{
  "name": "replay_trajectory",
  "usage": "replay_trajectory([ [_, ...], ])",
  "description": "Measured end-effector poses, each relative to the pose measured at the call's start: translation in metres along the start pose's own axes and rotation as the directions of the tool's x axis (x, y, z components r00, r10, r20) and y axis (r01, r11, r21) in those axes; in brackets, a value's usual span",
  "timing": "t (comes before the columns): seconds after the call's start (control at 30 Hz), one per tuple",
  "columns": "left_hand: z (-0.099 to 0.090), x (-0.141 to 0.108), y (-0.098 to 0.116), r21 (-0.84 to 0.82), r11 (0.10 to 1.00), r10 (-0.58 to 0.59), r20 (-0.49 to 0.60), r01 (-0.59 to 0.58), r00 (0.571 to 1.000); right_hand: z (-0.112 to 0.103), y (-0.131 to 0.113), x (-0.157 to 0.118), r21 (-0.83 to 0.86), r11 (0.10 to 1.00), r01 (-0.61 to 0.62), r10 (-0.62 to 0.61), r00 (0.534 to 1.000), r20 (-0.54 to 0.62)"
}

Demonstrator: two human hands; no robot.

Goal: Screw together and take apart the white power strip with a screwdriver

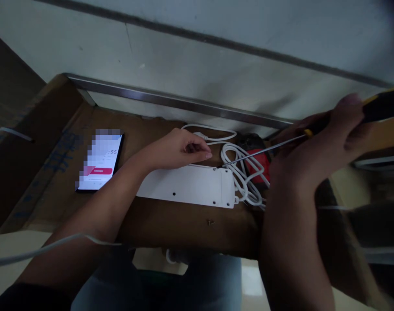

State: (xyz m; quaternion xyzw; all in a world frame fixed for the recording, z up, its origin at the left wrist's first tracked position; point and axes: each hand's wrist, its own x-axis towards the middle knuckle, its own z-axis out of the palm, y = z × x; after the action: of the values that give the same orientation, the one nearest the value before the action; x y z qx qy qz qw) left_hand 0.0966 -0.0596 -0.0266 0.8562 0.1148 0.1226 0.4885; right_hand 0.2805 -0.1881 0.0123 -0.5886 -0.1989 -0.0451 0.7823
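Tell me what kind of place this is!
It looks like a small fix-it spot by a wall: a screwdriver, a white power strip, and cardboard spread underneath.

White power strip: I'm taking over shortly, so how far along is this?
Done: one small screw lies loose on the cardboard, so it looks started. In hand: the right hand grips a yellow-and-black screwdriver, its tip at the corner of the white power strip, and the left hand sits at the strip's edge. Left: the strip still looks closed.
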Motion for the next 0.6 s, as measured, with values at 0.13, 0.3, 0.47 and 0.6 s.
replay_trajectory([
  [0.13, -0.001, 0.0, 0.0, 0.003, 1.0, -0.006, 0.023, 0.006, 1.0, 0.001, -0.002, 0.0, 0.015, 1.0, -0.007, 0.007, 1.0, -0.008],
  [0.3, 0.001, 0.0, 0.004, -0.026, 1.0, 0.015, 0.12, -0.012, 0.993, 0.004, -0.005, -0.003, 0.071, 0.994, -0.081, 0.081, 0.997, 0.001],
  [0.47, 0.008, 0.0, 0.013, -0.023, 0.999, 0.051, 0.198, -0.048, 0.979, 0.009, -0.008, -0.008, 0.077, 0.974, -0.214, 0.209, 0.975, 0.07],
  [0.6, 0.01, -0.001, 0.017, 0.033, 0.999, 0.027, 0.177, -0.033, 0.984, 0.01, -0.012, -0.011, 0.099, 0.966, -0.24, 0.232, 0.969, 0.085],
])
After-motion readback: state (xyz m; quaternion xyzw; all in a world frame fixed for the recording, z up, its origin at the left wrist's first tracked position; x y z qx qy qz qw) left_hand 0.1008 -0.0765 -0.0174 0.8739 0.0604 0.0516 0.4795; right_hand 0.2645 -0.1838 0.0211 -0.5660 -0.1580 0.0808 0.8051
